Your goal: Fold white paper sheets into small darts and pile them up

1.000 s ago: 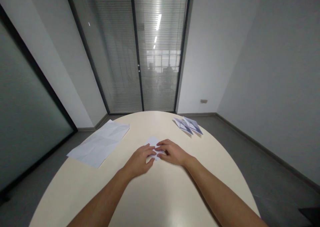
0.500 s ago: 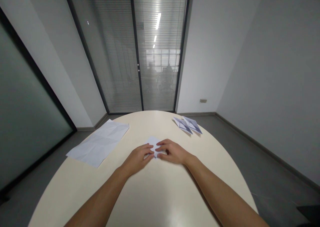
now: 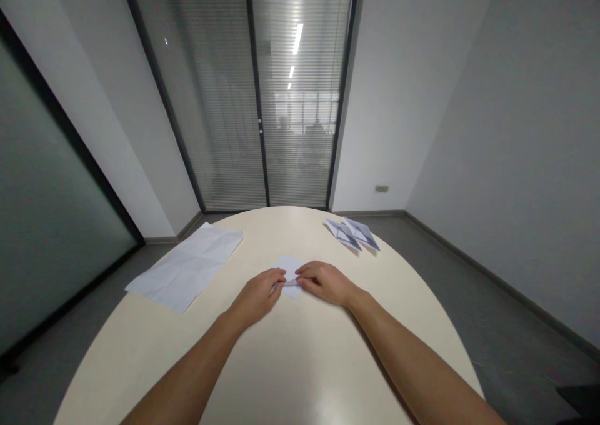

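A small folded piece of white paper (image 3: 289, 265) lies on the table between my hands, a crease with a raised edge running across its middle. My left hand (image 3: 262, 294) pinches the left end of that edge between thumb and fingers. On the other side, my right hand (image 3: 325, 282) pinches the right end in the same way. The paper's upper part and a lower tip show between the hands; its side corners are hidden under my fingers.
Large creased white sheets (image 3: 187, 269) lie at the left of the round cream table (image 3: 262, 375). Two folded paper pieces (image 3: 344, 234) rest near the far right edge. Beyond the table stand a glass partition with blinds (image 3: 225, 131) and a grey wall (image 3: 403, 100).
My thumbs and fingers have closed on the paper's sides, and a raised fold edge now shows across it. The lower tip is now more visible. The other papers have stayed put.
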A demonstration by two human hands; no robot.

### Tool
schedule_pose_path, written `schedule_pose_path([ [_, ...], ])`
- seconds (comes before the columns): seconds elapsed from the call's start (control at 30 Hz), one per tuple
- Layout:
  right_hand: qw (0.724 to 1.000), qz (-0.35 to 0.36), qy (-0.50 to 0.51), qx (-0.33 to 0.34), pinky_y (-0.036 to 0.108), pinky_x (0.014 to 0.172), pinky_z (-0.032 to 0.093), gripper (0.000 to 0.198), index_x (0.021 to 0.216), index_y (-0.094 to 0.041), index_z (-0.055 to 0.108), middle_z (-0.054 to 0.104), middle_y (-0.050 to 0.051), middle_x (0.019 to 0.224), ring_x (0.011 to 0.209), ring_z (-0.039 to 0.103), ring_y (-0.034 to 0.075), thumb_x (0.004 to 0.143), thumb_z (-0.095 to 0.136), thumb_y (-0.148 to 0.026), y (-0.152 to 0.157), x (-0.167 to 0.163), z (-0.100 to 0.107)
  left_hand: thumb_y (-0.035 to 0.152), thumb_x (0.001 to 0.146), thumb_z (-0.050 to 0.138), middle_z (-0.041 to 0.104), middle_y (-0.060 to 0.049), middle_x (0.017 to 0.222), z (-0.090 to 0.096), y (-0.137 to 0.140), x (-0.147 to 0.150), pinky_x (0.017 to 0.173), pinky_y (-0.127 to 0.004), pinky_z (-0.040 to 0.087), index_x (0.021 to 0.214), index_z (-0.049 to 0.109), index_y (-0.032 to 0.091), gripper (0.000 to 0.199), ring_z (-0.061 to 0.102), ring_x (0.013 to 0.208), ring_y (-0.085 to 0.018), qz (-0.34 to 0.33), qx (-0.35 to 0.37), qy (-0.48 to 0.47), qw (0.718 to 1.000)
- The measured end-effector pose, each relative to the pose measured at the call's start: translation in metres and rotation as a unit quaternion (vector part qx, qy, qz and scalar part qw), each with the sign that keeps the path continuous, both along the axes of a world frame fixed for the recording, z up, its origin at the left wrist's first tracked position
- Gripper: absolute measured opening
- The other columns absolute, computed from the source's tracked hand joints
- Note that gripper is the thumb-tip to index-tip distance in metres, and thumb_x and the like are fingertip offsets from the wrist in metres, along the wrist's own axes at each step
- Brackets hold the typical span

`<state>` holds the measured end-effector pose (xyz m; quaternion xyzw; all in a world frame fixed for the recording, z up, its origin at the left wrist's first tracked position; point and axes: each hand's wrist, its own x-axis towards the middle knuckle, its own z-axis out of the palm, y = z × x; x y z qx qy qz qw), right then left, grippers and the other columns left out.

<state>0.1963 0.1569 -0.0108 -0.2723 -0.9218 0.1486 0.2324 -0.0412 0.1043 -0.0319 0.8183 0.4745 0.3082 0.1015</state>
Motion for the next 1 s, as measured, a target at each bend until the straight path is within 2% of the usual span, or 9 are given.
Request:
schedule_pose_path([
  [0.27,1.0,0.01,0.007,0.003,0.034,0.096,0.049,0.022,0.106,-0.021,0.076,0.074,0.009,0.115,0.109,0.066,0.023,0.091,0.063,-0.031,-0.002,0.002,0.003,0.015,0.094,0.048,0.065,-0.006,0.102,0.006,-0.001,0.002,0.093,-0.035,0.049,0.091,0.063,0.02,0.016,0.06,0.102,-0.02,-0.001,0.032,0.007,0.999],
  [0.4,1.0,0.005,0.012,0.003,0.032,0.094,0.048,0.021,0.105,-0.023,0.075,0.075,0.006,0.111,0.106,0.066,0.021,0.095,0.057,-0.027,-0.001,0.001,0.002,0.018,0.096,0.046,0.064,-0.006,0.093,0.01,-0.002,0.002,0.086,-0.036,0.049,0.092,0.062,0.02,0.017,0.058,0.093,-0.021,0.012,0.033,0.024,0.999],
  [0.6,1.0,-0.026,-0.003,-0.003,0.029,0.084,0.047,0.025,0.101,-0.021,0.075,0.076,0.006,0.098,0.093,0.067,0.02,0.099,0.052,-0.032,-0.004,-0.001,0.006,0.02,0.097,0.044,0.065,-0.006,0.093,0.011,-0.004,0.002,0.085,-0.035,0.048,0.094,0.063,0.02,0.019,0.059,0.093,-0.021,0.018,0.032,0.025,0.999],
  [0.87,0.999,-0.039,-0.003,-0.007,0.029,0.079,0.047,0.028,0.099,-0.02,0.075,0.075,0.008,0.094,0.087,0.066,0.02,0.1,0.051,-0.034,0.0,0.001,0.003,0.023,0.098,0.044,0.069,-0.005,0.094,0.01,-0.004,0.003,0.084,-0.033,0.049,0.097,0.064,0.021,0.02,0.063,0.09,-0.021,0.051,0.022,0.033,0.998],
  [1.0,0.999,-0.052,0.002,-0.017,0.029,0.08,0.047,0.025,0.104,-0.021,0.074,0.075,0.007,0.096,0.087,0.066,0.02,0.098,0.053,-0.034,-0.001,0.001,0.003,0.023,0.098,0.043,0.071,-0.006,0.094,0.01,-0.003,0.003,0.083,-0.033,0.049,0.098,0.064,0.021,0.021,0.065,0.089,-0.021,0.075,0.01,0.041,0.996],
])
